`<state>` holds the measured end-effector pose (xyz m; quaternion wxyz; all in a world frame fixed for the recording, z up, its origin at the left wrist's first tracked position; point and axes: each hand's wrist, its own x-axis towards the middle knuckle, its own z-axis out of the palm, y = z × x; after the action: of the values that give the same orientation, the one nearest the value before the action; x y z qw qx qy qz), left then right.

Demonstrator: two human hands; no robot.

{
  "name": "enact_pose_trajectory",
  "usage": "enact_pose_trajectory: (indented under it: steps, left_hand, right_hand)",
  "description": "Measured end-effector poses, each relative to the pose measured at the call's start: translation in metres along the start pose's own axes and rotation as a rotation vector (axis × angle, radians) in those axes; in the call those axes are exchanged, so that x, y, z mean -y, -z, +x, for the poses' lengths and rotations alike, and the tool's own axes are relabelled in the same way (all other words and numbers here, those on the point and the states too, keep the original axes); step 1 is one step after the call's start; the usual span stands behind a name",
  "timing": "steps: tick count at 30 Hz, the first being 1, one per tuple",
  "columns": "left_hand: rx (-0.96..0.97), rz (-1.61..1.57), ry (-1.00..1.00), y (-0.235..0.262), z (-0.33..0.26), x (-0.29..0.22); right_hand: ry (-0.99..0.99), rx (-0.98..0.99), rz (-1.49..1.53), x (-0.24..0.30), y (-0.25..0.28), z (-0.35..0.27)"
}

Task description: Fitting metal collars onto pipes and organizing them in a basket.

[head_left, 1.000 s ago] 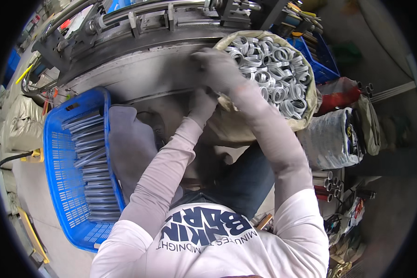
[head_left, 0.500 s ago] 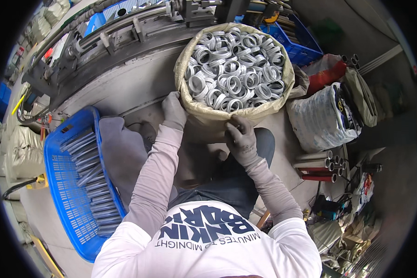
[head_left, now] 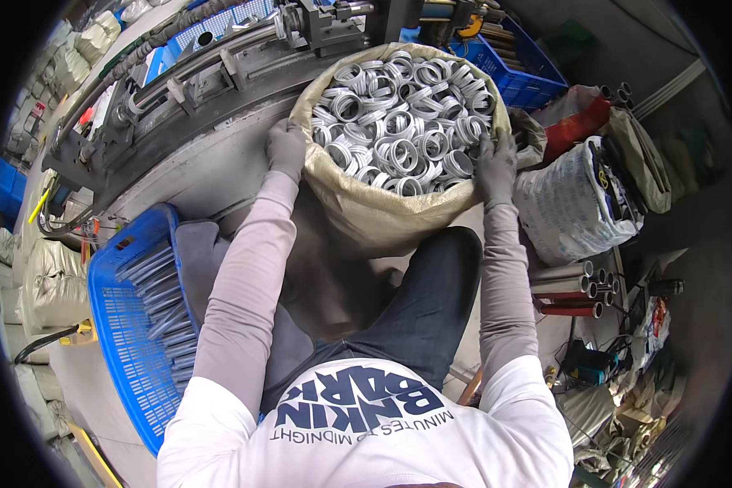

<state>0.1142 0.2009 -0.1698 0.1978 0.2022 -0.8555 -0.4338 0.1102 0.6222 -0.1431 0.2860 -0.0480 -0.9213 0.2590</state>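
Note:
A beige woven sack (head_left: 370, 213) stands in front of me, its mouth rolled open and filled with silvery metal rings (head_left: 400, 124). My left hand (head_left: 286, 150), in a grey glove, is closed on the sack's left rim. On the opposite side, my gloved right hand (head_left: 497, 169) grips the right rim, its fingertips over the edge beside the rings. Both arms reach forward, and the sack sits just beyond my knee.
A blue plastic basket (head_left: 122, 342) holding metal tubes stands on the left. Behind the sack runs a dark machine bench (head_left: 211, 102). To the right are a blue crate (head_left: 519, 89), a white stuffed bag (head_left: 573, 203) and a stack of tubes (head_left: 565, 286).
My right hand has moved from the sack's front rim to its right rim. My left hand has shifted up along the left rim, and the sack's front now shows more.

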Motion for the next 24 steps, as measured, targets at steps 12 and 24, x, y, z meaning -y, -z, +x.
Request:
enact_pose_trajectory:
  steps: [12,24]
  left_hand:
    - [0.287,-0.454,0.0,0.115,-0.035,-0.005]
    - [-0.191,0.214,0.312,0.401,-0.163,0.252]
  right_hand:
    - [0.241,-0.05,0.201,0.06,0.039,-0.016]
    - [0.4,0.664,0.08,0.14,0.029,-0.042]
